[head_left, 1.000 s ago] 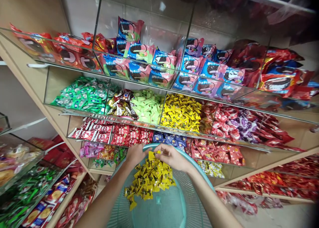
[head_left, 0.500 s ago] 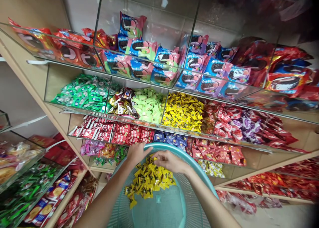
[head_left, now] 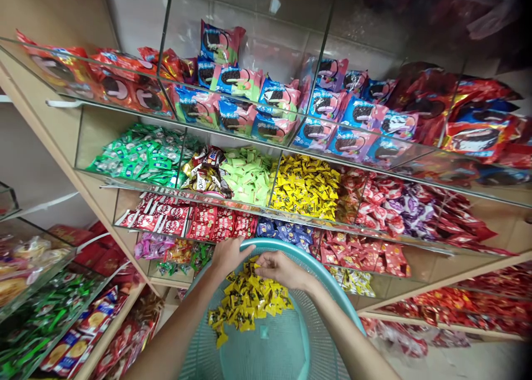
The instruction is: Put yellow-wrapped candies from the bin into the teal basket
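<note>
A teal mesh basket [head_left: 282, 347] fills the bottom of the view. In its far half lies a pile of yellow wrapped candies [head_left: 247, 299], stretched from near-left to far-right (its far end sits under the fingers). The right hand [head_left: 282, 269] is the nearer to the pile, fingers curled down onto its top; whether they grip any pieces cannot be told. The left hand [head_left: 228, 255] clasps the basket's far rim, just beside. Beyond, a glass shelf bin holds more yellow candies [head_left: 305, 186].
</note>
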A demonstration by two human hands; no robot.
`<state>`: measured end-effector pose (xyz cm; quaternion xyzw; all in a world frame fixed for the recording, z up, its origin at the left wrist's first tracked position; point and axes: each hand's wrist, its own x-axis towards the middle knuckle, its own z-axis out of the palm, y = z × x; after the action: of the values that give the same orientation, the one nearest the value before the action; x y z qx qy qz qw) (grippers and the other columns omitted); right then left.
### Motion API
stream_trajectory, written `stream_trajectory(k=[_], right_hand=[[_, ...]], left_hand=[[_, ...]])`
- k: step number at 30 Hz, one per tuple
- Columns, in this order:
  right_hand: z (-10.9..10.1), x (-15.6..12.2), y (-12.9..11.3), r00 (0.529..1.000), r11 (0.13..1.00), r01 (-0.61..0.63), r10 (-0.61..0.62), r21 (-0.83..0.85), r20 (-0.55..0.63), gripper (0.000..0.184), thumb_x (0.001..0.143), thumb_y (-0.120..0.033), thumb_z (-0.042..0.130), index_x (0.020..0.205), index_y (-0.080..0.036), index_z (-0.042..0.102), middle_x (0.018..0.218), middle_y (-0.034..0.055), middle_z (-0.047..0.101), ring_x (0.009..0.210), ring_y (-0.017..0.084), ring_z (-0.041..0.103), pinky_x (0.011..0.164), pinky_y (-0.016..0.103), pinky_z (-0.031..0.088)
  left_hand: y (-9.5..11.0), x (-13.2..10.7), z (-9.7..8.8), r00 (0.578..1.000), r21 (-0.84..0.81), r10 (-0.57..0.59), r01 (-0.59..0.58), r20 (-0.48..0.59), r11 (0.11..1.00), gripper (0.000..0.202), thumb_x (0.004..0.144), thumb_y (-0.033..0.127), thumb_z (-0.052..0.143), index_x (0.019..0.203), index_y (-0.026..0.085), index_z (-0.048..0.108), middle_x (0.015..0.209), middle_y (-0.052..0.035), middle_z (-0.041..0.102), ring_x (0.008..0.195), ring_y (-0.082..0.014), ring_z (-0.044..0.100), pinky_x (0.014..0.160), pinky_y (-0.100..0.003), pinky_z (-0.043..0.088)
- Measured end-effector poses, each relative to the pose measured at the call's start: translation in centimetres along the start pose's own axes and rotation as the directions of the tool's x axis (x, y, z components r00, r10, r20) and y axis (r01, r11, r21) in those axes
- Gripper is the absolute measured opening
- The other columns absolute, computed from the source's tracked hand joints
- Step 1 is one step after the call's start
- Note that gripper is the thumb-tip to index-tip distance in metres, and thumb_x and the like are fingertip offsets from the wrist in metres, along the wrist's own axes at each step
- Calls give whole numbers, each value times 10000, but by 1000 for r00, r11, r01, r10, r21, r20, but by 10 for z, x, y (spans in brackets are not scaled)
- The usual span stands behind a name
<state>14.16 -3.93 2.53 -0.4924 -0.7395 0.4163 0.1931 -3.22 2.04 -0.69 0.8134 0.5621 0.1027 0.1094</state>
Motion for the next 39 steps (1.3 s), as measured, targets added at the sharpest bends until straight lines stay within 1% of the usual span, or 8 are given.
stream_trajectory(k=[10, 17, 23, 26, 29, 34, 36, 39], right_hand=[[15, 1, 0, 997, 898, -76, 70, -433, -28, 134, 798, -307, 553, 747, -185, 574, 653, -14, 584, 600, 106, 490, 537, 216, 271], [11, 0, -9, 984, 847, -167, 114, -504, -135, 132, 764, -276, 579, 872, -201, 563, 714, -2, 598, 650, 134, 522, 556, 226, 274], [-1, -4, -35, 969, 876, -93, -30, -473, -246, 101, 842, -290, 483, 829, -204, 535, 665, -15, 564, 584, 112, 490, 543, 213, 279], [-18, -8, -59, 938, 890, -17, -143, -455, -316, 147, 864, -316, 457, 823, -200, 536, 634, -22, 548, 561, 102, 473, 542, 208, 291], [-46, -13, -83, 875, 897, 41, -244, -440, -417, 200, 867, -357, 449, 798, -196, 546, 616, -25, 539, 545, 95, 458, 540, 207, 308], [-108, -10, -90, 736, 893, -44, -273, -447, -619, 238, 827, -385, 486, 774, -170, 574, 569, -18, 527, 509, 94, 444, 527, 214, 334], [-130, -2, -77, 744, 878, -123, -227, -463, -628, 220, 783, -371, 535, 766, -160, 598, 590, -3, 558, 532, 103, 472, 537, 220, 345], [-150, 11, -53, 819, 847, -224, -104, -482, -564, 218, 708, -365, 615, 767, -156, 630, 670, 23, 611, 596, 121, 516, 556, 225, 357]], left_hand=[[1, 0, 0, 1000, 8, -22, 22, 0, 1000, 569, 810, 644, 286, 939, 192, 607, 848, -94, 667, 814, -241, 617, 668, -289, 401], [2, -2, -3, 1000, -26, -16, 16, 19, 1000, 565, 819, 634, 280, 958, 191, 602, 856, -96, 664, 825, -230, 612, 689, -285, 397], [1, -1, -1, 1000, 12, 7, -7, -3, 1000, 499, 829, 589, 309, 939, 195, 595, 815, -84, 671, 800, -243, 625, 641, -287, 400], [1, 0, -2, 1000, 13, -2, 1, 12, 1000, 528, 826, 608, 290, 922, 188, 596, 810, -88, 671, 784, -240, 628, 633, -286, 400], [2, -1, -3, 1000, 14, -18, 18, 1, 1000, 553, 818, 630, 280, 918, 188, 597, 813, -83, 670, 783, -233, 627, 638, -281, 400], [3, -2, -5, 1000, 22, -23, 23, -1, 999, 564, 816, 632, 282, 934, 180, 599, 828, -88, 668, 797, -238, 623, 642, -279, 403], [3, -3, -5, 1000, 9, -22, 22, 5, 1000, 578, 817, 636, 276, 955, 178, 600, 832, -91, 668, 802, -240, 621, 642, -279, 404], [3, -3, -5, 1000, -8, -26, 26, 10, 1000, 590, 817, 638, 278, 995, 175, 597, 853, -98, 667, 821, -238, 618, 658, -280, 406]])
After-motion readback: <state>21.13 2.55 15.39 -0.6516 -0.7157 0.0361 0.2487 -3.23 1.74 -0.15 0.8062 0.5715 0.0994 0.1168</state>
